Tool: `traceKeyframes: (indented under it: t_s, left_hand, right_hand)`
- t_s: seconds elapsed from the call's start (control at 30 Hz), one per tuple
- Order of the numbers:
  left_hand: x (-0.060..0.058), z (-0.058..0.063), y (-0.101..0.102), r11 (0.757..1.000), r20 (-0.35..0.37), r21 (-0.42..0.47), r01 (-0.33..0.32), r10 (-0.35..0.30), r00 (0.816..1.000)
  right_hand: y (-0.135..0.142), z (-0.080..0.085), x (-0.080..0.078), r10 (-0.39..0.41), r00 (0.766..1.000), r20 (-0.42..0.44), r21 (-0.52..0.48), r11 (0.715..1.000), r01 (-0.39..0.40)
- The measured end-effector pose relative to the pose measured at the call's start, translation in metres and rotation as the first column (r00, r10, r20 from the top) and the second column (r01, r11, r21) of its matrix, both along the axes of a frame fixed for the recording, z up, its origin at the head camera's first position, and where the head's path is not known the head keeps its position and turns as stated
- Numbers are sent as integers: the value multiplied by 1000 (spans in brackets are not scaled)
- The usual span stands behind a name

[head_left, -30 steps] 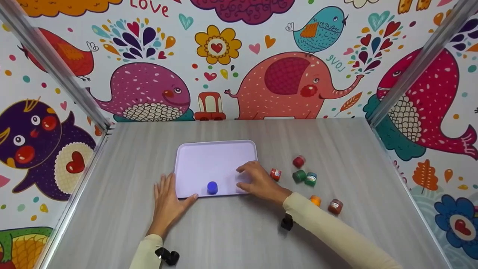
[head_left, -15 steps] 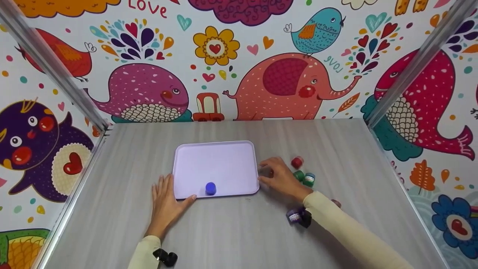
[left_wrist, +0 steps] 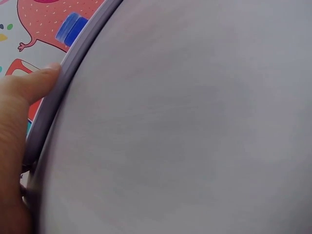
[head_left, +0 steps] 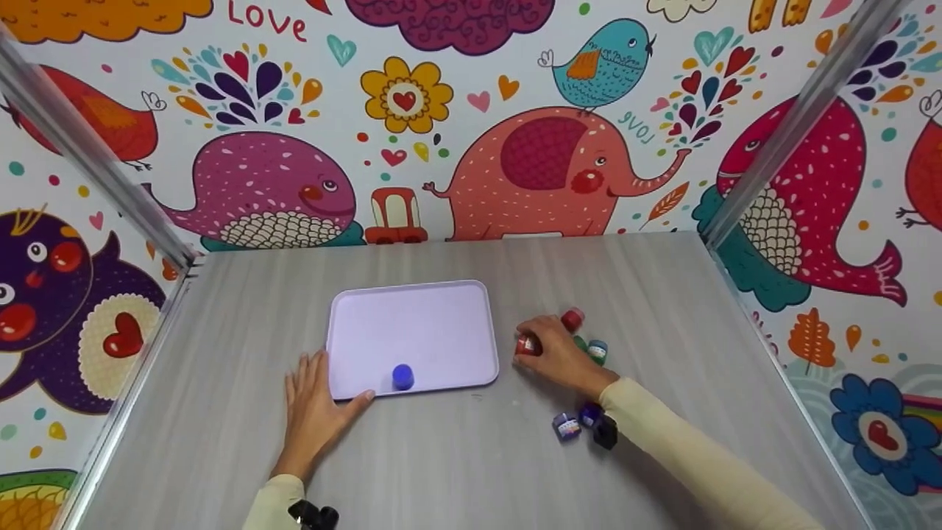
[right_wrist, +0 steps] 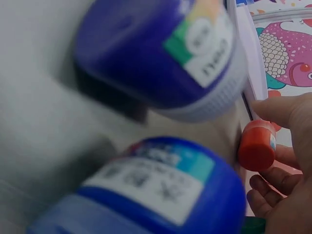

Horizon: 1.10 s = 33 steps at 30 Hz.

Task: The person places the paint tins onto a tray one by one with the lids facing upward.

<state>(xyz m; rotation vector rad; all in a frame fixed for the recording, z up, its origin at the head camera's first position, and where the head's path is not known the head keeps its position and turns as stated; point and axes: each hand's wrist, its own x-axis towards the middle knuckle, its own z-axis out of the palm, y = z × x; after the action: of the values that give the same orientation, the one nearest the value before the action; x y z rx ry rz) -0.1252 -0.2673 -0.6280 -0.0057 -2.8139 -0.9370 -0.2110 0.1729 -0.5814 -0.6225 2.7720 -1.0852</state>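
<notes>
Back wall (head_left: 412,165): white, with a purple whale (head_left: 257,177) and a coral elephant (head_left: 478,188) under a blue bird (head_left: 600,70)
Left wall (head_left: 88,199): plump purple bird (head_left: 55,294), red-cheeked
Corner posts (head_left: 96,154): grey metal
Tabletop (head_left: 441,471): pale grey, faintly streaked

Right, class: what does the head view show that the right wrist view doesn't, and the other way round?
Only the head view shows the left hand and the teal bird picture. Only the right wrist view shows lettering large enough to make out on the violet jar. Both share that jar, the right hand, red jar and tray.
</notes>
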Motion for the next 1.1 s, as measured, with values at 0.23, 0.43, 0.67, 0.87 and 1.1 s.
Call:
traceKeyframes:
  t_s: [0.23,0.43,0.67,0.87,1.1]
  left_hand:
    - [-1,0,0,1000,-3,9,-5,5,1000]
    - [0,0,3,1000,13,12,-4,4,1000]
    - [-1,2,4,1000,14,17,-2,2,1000]
    - [0,0,4,1000,-3,19,0,0,1000]
    - [1,1,2,1000,11,19,-7,6,1000]
  right_hand:
    - [-3,1,1,-26,1000,15,81,996,25]
    - [-5,3,1,-32,999,-11,130,991,34]
    - [-5,3,0,-40,999,-26,136,990,43]
    - [-4,2,0,-32,999,-43,121,992,37]
    - [-4,2,0,-22,1000,-22,126,992,24]
